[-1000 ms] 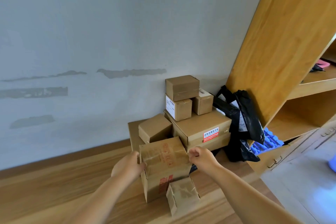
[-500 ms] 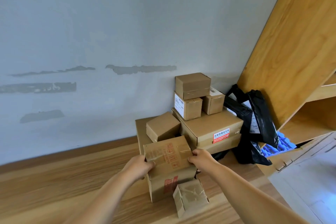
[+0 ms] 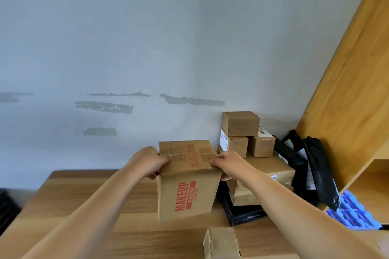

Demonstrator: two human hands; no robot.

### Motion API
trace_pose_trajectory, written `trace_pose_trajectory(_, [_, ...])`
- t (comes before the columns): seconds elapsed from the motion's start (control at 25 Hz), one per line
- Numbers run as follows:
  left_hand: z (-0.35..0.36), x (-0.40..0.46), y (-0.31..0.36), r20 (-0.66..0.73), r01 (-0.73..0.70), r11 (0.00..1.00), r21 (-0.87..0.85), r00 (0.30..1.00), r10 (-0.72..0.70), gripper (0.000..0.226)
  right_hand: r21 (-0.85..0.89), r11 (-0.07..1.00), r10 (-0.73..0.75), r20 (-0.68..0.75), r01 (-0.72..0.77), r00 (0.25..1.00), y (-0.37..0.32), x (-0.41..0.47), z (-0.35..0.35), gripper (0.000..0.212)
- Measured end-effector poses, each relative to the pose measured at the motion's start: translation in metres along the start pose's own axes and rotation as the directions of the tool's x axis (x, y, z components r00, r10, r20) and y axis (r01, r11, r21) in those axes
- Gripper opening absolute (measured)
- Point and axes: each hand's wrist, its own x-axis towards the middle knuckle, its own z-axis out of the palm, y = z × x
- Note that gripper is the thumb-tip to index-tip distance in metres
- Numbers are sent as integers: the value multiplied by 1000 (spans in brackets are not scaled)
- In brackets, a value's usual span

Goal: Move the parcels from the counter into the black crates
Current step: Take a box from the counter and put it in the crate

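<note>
Now a tan cardboard parcel (image 3: pixel 187 181), sealed with clear tape and printed "MAKEUP" in red, is held above the wooden desk (image 3: pixel 84 202). It is gripped by left hand (image 3: pixel 147 162) and right hand (image 3: pixel 230 164), fingers clamped on its 2 upper edges.

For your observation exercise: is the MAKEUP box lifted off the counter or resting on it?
Lifted: both hands, left hand and right hand, grip the MAKEUP box by its sides above the counter.
</note>
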Motion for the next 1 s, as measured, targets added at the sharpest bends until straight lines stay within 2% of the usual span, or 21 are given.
trace_pose_trajectory(0.2, [-47, -36, 30, -185, -104, 994, -45, 978, 94, 32, -37, 983, -180, -52, 178, 982, -50, -15, -28, 25])
trace_pose_trajectory(0.48, [-78, -59, 54, -423, -260, 966, -10, 876, 231, 27, 68, 917, -383, -126, 393, 915, -84, -34, -50, 19])
trace_pose_trajectory(0.6, [-75, -66, 60, -497, -334, 943, 7, 817, 293, 21, 137, 890, -411, -169, 434, 896, -85, -35, -55, 40])
trace_pose_trajectory(0.72, [-71, -70, 64, -554, -420, 907, -26, 762, 336, 30, 149, 870, -441, -194, 471, 876, -86, -34, -55, 61])
trace_pose_trajectory(0.8, [-68, -71, 66, -586, -465, 884, -55, 731, 349, 42, 224, 840, -457, -196, 493, 868, -87, -34, -54, 52])
trace_pose_trajectory(0.92, [-63, -69, 66, -605, -508, 857, -82, 709, 363, 64, 449, 760, -427, -200, 469, 882, -88, -40, -51, 21])
trace_pose_trajectory(1.0, [-59, -67, 63, -611, -517, 852, -80, 701, 368, 72, 533, 725, -388, -208, 436, 898, -90, -42, -52, 19])
